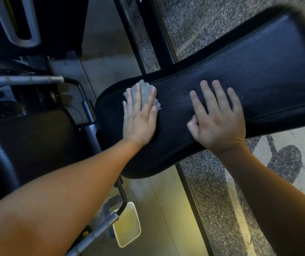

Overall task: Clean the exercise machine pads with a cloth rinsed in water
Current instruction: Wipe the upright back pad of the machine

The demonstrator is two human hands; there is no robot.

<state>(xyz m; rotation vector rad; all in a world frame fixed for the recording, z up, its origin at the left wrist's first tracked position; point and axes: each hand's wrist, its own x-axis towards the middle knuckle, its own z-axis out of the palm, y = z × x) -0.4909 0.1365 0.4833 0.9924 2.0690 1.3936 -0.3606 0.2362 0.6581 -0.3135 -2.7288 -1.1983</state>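
A long black padded backrest (240, 74) runs from the middle of the view to the upper right. My left hand (140, 117) lies flat on its narrow left end, pressing a crumpled grey cloth (146, 93) against the pad; the cloth shows between and past the fingers. My right hand (220, 117) rests palm down on the pad to the right of it, fingers spread, holding nothing. A second black pad, the seat (29, 141), lies at the left, partly behind my left forearm.
A square cream tub (127, 224) with liquid sits on the tiled floor below the pad, beside a grey handle bar (96, 233). Another grey handle (27, 80) and black machine frame stand at the left. Speckled rubber flooring (194, 21) lies at the right.
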